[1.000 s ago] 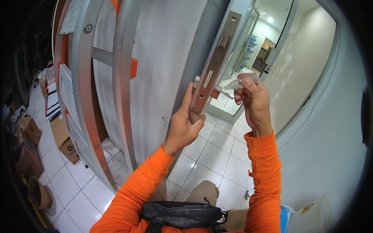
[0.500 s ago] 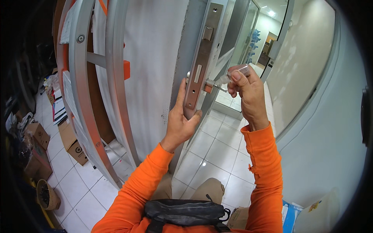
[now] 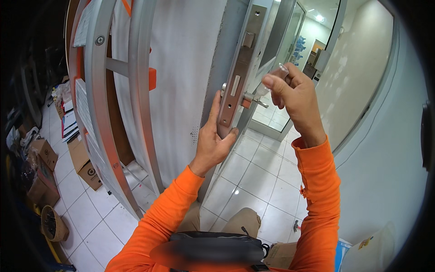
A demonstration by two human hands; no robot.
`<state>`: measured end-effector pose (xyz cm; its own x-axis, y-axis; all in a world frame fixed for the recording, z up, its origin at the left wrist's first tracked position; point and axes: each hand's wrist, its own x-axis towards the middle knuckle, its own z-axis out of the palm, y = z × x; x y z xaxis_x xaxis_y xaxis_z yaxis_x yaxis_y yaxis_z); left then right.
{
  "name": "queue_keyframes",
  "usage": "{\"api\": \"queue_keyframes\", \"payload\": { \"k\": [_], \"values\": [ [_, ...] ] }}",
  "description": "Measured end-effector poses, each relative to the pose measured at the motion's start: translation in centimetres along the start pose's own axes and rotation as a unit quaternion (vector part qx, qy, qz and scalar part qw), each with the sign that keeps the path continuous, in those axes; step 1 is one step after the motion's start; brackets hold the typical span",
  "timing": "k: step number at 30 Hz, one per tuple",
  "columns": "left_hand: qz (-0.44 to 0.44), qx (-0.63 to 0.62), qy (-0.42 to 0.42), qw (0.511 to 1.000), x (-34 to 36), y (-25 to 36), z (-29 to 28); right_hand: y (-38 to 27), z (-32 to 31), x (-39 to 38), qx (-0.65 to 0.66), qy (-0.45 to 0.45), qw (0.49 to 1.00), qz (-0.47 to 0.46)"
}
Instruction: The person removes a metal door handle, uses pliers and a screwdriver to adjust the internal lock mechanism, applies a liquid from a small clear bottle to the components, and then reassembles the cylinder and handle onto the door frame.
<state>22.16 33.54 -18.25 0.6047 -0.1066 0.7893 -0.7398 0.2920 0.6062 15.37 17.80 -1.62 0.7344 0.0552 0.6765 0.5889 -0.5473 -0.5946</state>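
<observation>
A steel mortise lock faceplate (image 3: 240, 72) runs along the edge of the door, with its latch and bolt showing. My left hand (image 3: 211, 145) grips the door edge at the plate's lower end, index finger stretched up one side and thumb on the other. From the lock's right side juts a lock cylinder (image 3: 248, 97), with what looks like a key (image 3: 261, 104) in it. My right hand (image 3: 294, 93) pinches a small clear plastic bottle (image 3: 281, 70), tilted so that its narrow end points down-left at the cylinder. My fingers partly hide the bottle.
An aluminium ladder (image 3: 97, 90) stands close on the left. Beyond it, cardboard boxes (image 3: 86, 165) and a woven basket (image 3: 54, 224) sit on the tiled floor. A glass door (image 3: 283, 54) is behind the lock; a pale bin (image 3: 369, 254) stands lower right.
My right hand has lifted and moved a little right, tipping the bottle more steeply toward the cylinder. My left hand keeps its grip on the door edge. The view has shifted slightly.
</observation>
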Motion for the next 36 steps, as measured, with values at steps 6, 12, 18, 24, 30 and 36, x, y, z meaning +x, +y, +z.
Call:
{"api": "queue_keyframes", "payload": {
  "k": [6, 12, 18, 24, 30, 36],
  "values": [
    [-0.012, -0.001, -0.008, 1.000, 0.0, 0.3, -0.3, -0.8, -0.1, -0.1, 0.006, 0.033, 0.999, 0.030],
    [-0.022, -0.013, -0.010, 1.000, 0.1, 0.7, -0.2, 0.6, -0.1, -0.3, 0.034, 0.009, 0.998, 0.044],
    [0.135, 0.183, 0.136, 0.964, -3.8, 2.8, 1.9, 1.1, -0.1, -0.5, 0.086, 0.012, 0.994, 0.073],
    [-0.285, -0.285, -0.030, 0.915, 0.0, 7.9, 6.1, 1.1, -0.8, -0.9, 0.116, 0.094, 0.988, 0.031],
    [-0.309, -0.333, 0.036, 0.890, 3.5, 7.0, 8.4, 0.4, -1.4, -1.7, 0.056, 0.087, 0.995, 0.007],
    [-0.297, -0.381, 0.052, 0.874, 3.6, 7.1, 9.4, 0.5, -2.3, -1.3, 0.062, 0.066, 0.996, 0.011]
  ]
}}
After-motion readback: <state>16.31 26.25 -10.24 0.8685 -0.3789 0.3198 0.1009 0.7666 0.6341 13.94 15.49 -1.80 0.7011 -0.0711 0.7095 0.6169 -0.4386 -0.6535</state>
